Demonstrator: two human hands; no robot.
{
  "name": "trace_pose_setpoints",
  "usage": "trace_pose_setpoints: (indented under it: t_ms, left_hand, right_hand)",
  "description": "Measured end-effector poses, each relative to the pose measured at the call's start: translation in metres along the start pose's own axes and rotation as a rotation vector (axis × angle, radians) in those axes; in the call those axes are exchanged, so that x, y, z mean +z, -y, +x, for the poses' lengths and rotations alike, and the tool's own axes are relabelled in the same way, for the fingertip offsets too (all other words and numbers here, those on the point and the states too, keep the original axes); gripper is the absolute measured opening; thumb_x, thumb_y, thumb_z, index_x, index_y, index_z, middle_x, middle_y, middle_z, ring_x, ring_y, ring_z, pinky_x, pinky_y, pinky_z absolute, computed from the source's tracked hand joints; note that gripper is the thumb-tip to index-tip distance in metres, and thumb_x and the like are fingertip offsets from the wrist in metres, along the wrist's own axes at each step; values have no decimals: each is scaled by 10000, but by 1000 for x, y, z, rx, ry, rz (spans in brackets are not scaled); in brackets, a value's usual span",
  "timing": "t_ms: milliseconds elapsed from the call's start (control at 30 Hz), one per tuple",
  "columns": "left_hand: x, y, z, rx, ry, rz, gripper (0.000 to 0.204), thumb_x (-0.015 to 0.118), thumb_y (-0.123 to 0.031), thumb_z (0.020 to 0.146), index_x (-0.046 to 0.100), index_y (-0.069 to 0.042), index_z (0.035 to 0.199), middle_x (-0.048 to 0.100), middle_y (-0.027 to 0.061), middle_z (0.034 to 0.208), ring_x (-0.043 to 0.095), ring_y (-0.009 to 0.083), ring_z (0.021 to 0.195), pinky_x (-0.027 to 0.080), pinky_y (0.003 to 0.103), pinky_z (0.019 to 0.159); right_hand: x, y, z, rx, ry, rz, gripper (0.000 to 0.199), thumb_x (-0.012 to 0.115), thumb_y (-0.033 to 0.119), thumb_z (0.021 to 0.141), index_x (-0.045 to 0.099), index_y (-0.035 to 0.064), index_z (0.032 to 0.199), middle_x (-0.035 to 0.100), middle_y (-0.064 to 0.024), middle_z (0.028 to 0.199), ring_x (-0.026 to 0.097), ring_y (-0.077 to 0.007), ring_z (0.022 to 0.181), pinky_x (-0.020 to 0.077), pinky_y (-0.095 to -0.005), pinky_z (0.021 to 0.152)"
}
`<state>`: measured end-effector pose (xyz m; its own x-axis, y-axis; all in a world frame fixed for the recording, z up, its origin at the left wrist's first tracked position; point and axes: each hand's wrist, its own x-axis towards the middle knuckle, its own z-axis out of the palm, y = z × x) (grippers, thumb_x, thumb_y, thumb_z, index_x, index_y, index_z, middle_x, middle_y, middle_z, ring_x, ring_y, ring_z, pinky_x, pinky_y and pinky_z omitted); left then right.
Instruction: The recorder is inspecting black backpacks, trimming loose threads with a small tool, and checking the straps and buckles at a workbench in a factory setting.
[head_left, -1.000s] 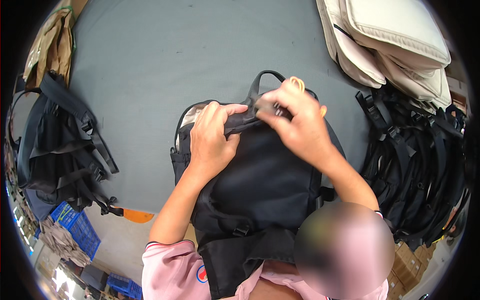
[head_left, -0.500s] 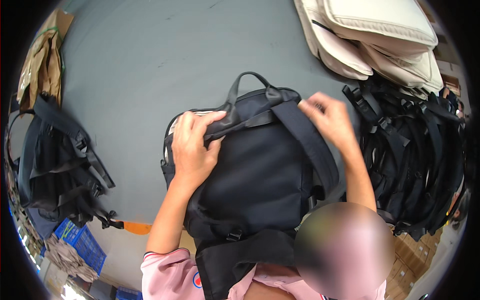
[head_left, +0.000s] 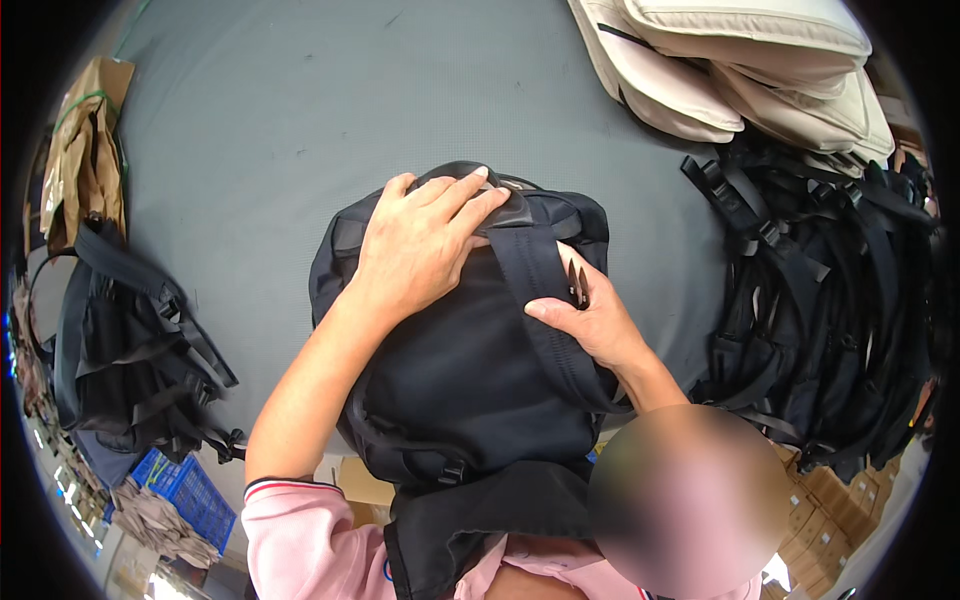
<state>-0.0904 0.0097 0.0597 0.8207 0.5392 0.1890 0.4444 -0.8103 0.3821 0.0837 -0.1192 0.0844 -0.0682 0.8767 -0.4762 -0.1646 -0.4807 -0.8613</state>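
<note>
A dark navy backpack [head_left: 470,350] lies in front of me on the grey table, its shoulder-strap side up. My left hand [head_left: 415,240] is closed over its top edge, fingers bent round the black carry handle [head_left: 465,170]. My right hand [head_left: 600,320] grips the padded shoulder strap [head_left: 540,290], thumb on top and fingers behind it. Two dark pointed blades, which look like thread snips [head_left: 577,284], show against that hand's palm; their other end is hidden.
Cream bags [head_left: 740,60] are stacked at the far right. Below them, several black backpacks [head_left: 820,310] lie bunched. More black bags [head_left: 130,330] hang over the left edge, near brown paper [head_left: 90,160]. A blue crate [head_left: 190,495] stands lower left, and cardboard boxes [head_left: 820,520] lower right.
My left hand has slid right along the top edge onto the handle, which is now folded down. The right hand has come down and inward onto the strap, which has shifted left.
</note>
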Motion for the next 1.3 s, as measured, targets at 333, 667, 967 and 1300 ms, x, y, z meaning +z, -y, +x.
trace_pose_setpoints:
  t_ms: [333,667,967,1300]
  left_hand:
    - [9,9,4,-78,149,-209,504,734,-81,668,597,-140,1149,615,25,885,599,217,869,423,360,842]
    - [10,16,6,-151,157,-404,530,760,-101,673,588,-152,1171,649,44,975,583,244,965,395,358,895]
    - [-19,33,-9,-257,-405,3,499,713,-74,730,574,-122,1207,492,127,1260,460,315,1178,314,393,1007]
    - [-55,-34,-139,-1254,-23,-1445,573,640,-236,883,400,-13,1353,607,88,902,599,143,729,477,234,689]
  right_hand:
    - [-10,-40,5,-105,-133,-425,553,650,87,843,427,88,1349,647,-122,1094,633,-184,983,475,-301,871]
    - [-8,-41,10,-137,-164,-477,526,661,93,832,457,86,1317,682,-124,966,672,-223,917,497,-321,824]
    - [-37,-1,-38,155,4,-439,281,731,166,756,576,27,945,423,34,655,382,-69,625,347,-243,607]
    - [-69,-4,-114,162,269,-386,353,800,164,689,491,-4,657,384,-58,573,404,-173,513,340,-312,500]
